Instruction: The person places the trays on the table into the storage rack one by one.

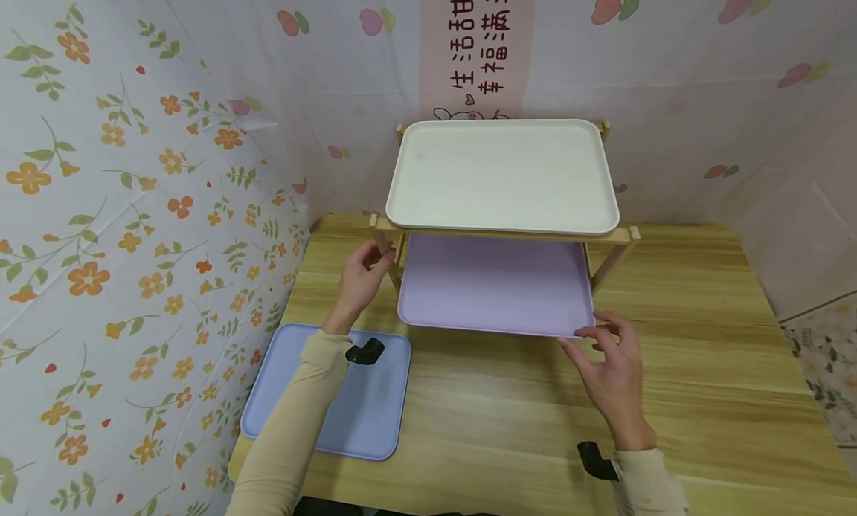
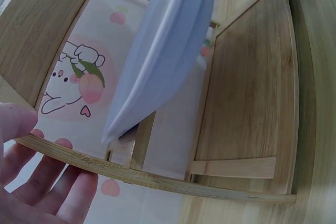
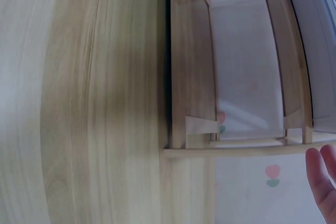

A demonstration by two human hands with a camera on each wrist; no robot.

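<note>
With the nearer right hand [image 1: 612,367], pinched the near right corner of the lavender tray [image 1: 498,287], gripped the left front post [image 1: 382,239] of the wooden rack [image 1: 612,263] with the left hand [image 1: 360,282], and had the tray's long axis running leftward from that pinch, below the white tray [image 1: 502,178].

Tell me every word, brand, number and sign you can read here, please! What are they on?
"生活甜甜": on the wall cloth, left column, bottom to top; the top character is partly cut off.
"幸福满满": same cloth, right column, bottom to top; top character partly cut off.
I see no writing on the white tray, lilac tray, blue tray or wooden rack.
</note>
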